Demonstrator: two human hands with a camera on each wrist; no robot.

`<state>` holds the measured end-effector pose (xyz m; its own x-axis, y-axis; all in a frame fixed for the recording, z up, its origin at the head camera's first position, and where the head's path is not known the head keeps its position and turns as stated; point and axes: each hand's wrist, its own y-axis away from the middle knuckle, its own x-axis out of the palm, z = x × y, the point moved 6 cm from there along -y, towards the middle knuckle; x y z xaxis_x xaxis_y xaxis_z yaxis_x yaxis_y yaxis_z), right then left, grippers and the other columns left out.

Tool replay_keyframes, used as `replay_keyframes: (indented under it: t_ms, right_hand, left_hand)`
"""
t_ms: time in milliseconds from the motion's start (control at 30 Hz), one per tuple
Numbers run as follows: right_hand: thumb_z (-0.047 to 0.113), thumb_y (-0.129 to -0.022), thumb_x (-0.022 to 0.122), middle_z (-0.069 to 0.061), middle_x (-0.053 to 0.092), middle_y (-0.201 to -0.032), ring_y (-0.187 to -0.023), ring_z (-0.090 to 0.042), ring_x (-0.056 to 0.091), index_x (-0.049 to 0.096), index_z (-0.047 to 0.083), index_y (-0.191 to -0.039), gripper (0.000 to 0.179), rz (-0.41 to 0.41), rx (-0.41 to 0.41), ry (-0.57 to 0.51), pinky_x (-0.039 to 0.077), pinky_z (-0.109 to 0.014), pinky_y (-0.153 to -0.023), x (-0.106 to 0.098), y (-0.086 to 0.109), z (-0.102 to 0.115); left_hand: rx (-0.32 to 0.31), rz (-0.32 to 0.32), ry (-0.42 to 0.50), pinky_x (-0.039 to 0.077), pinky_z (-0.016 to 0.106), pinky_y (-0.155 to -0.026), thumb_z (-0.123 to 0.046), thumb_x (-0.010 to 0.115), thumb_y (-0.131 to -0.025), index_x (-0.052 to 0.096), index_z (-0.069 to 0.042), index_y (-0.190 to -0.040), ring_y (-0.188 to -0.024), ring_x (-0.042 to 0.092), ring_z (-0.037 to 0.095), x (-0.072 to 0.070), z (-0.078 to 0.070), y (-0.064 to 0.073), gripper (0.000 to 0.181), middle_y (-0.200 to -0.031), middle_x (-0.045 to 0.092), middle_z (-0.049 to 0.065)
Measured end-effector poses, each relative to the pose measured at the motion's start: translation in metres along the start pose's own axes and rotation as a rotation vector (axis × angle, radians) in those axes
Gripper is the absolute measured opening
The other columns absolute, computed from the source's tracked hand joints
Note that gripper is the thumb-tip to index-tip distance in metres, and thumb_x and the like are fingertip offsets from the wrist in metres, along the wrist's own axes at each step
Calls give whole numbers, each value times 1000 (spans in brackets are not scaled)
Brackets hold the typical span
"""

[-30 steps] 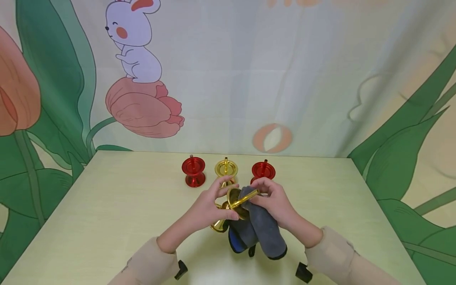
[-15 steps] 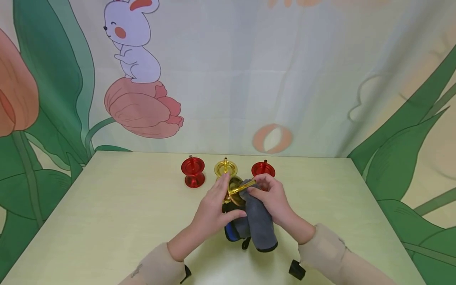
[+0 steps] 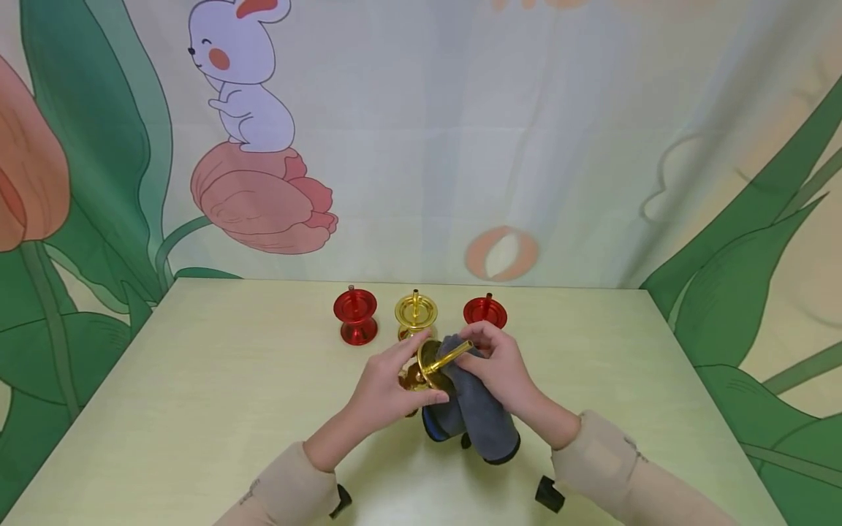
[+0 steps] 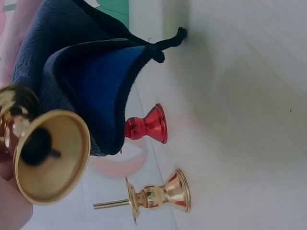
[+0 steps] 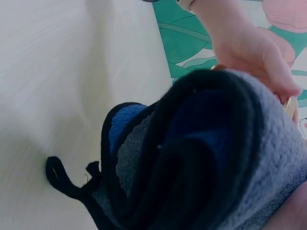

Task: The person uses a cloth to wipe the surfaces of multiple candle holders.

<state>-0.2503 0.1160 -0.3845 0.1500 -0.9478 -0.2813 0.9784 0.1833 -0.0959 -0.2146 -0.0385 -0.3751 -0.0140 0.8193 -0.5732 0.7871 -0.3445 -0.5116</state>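
My left hand (image 3: pixel 384 387) grips a gold candlestick (image 3: pixel 434 374) by its dish, fingers and thumb at opposite sides of the rim. The candlestick is tilted, its thin tube pointing up to the right. In the left wrist view its hollow flared base (image 4: pixel 53 160) faces the camera. My right hand (image 3: pixel 503 369) pinches a folded grey cloth (image 3: pixel 485 420) against the inside of the dish, beside the tube. The cloth hangs down in folds, showing a blue inner side (image 4: pixel 96 84) and a black hanging loop (image 5: pixel 62 179). Its folds hide most of the right fingers in the right wrist view.
Behind the hands, a red candlestick (image 3: pixel 357 310), a second gold candlestick (image 3: pixel 416 313) and another red candlestick (image 3: pixel 485 312) stand in a row on the pale table (image 3: pixel 230 380). A printed curtain (image 3: pixel 408 146) hangs along the table's back edge.
Both hands rise slightly with the candlestick and cloth, then come down a little. My left fingers straighten along the dish midway and now curve round its rim again. The standing candlesticks stay put.
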Motion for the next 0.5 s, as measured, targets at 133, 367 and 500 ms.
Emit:
replay_keyframes:
  t_ms: [133, 367, 500]
  right_hand:
    - [3, -76, 65, -18, 62, -99, -81, -14, 59, 56, 1, -99, 25, 17, -48, 29, 49, -20, -70, 1, 0, 2]
    - [9, -78, 66, -16, 61, -100, -84, -18, 59, 55, 4, -102, 28, 3, -89, 56, 49, -20, -71, -1, -3, 3]
    - [8, -79, 65, -15, 60, -104, -92, -19, 58, 54, 4, -109, 32, -42, -33, 8, 48, -22, -79, -8, -7, -2]
  left_hand:
    - [-76, 85, 118, 52, 23, -72, -37, 76, -63, 44, -11, -130, -103, 58, 19, 4, 5, 2, 79, -123, 55, 6]
    - [-191, 132, 237, 50, 31, -83, -22, 77, -65, 41, -9, -132, -110, 54, 21, 6, 7, 6, 77, -126, 53, 6]
    - [-240, 67, 322, 50, 30, -81, -14, 76, -67, 40, -3, -132, -112, 53, 24, -1, 1, 10, 75, -126, 53, 11]
